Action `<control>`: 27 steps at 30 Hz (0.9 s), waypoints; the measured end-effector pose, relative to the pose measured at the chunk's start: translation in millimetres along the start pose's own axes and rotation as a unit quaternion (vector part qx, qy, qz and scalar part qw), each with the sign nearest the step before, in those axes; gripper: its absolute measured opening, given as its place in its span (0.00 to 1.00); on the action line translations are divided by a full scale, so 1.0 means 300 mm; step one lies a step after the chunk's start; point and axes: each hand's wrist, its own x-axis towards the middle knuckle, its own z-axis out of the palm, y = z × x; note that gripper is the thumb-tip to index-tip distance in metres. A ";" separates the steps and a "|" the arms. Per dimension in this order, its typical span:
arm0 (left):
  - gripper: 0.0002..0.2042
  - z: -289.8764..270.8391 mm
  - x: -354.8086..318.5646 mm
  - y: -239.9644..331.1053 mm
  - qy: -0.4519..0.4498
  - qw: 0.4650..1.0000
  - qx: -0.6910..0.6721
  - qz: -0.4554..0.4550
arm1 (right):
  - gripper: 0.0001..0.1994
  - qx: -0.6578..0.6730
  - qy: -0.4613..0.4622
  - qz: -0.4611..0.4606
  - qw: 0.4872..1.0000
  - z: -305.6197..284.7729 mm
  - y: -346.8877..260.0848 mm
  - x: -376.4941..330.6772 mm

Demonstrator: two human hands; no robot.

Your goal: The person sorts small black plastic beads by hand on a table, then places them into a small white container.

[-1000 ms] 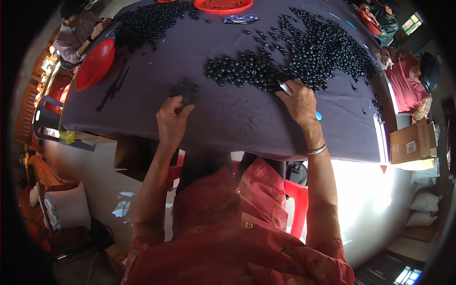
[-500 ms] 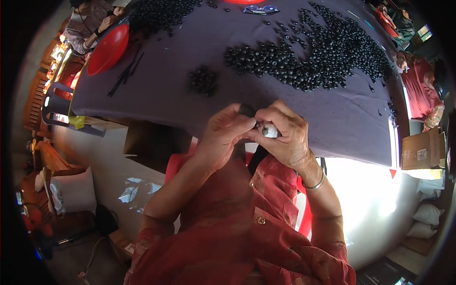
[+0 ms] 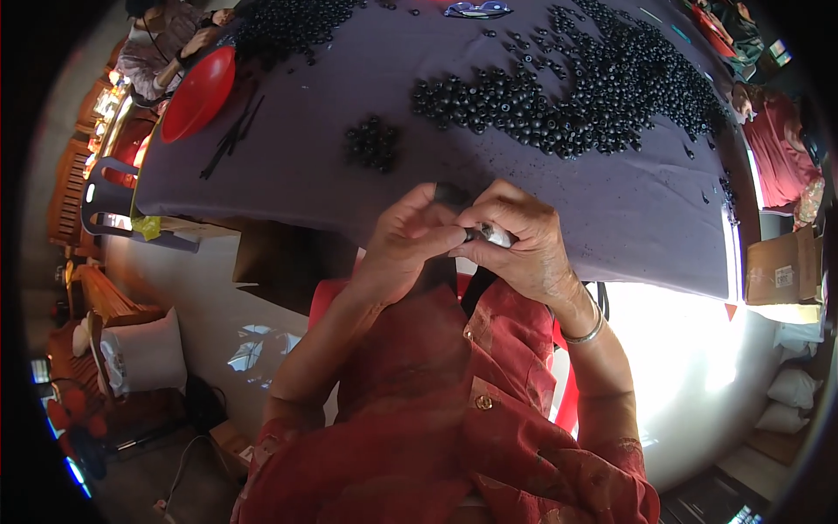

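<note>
My two hands meet just over the near edge of the table. My left hand (image 3: 403, 243) has a black cover on one finger (image 3: 452, 195) and pinches a small dark piece (image 3: 472, 235), mostly hidden by the fingertips. My right hand (image 3: 528, 240), with a bangle on its wrist, is closed around a small tool with a white-wrapped handle (image 3: 498, 234). Its working end touches or lies right beside the dark piece; I cannot tell which. Beyond my hands lie a small cluster of round black bead-like pieces (image 3: 373, 144) and a large spread of them (image 3: 567, 113).
The table has a dark purple cloth (image 3: 288, 170). On it are a red basin (image 3: 199, 94), thin dark sticks (image 3: 231, 140), eyeglasses (image 3: 477, 10) and another black heap (image 3: 288, 31). People sit at the far left and right. Cardboard boxes (image 3: 779, 269) stand at right, a plastic chair (image 3: 109, 199) at left.
The white-wrapped handle has tilted in my right hand, so less of its end shows. My left fingers have shifted slightly around the dark piece. The whole view has moved a little.
</note>
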 end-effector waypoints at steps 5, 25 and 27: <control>0.12 -0.009 -0.002 -0.011 -0.003 0.998 -0.052 -0.033 | 0.13 -0.038 0.009 -0.008 0.999 0.005 -0.006 -0.001; 0.12 0.004 -0.002 0.011 -0.047 0.986 -0.147 -0.059 | 0.07 0.002 0.021 0.082 0.996 -0.033 -0.020 0.009; 0.11 0.033 -0.005 0.031 -0.023 0.990 -0.125 -0.055 | 0.09 -0.032 0.017 0.078 0.996 -0.053 -0.028 0.007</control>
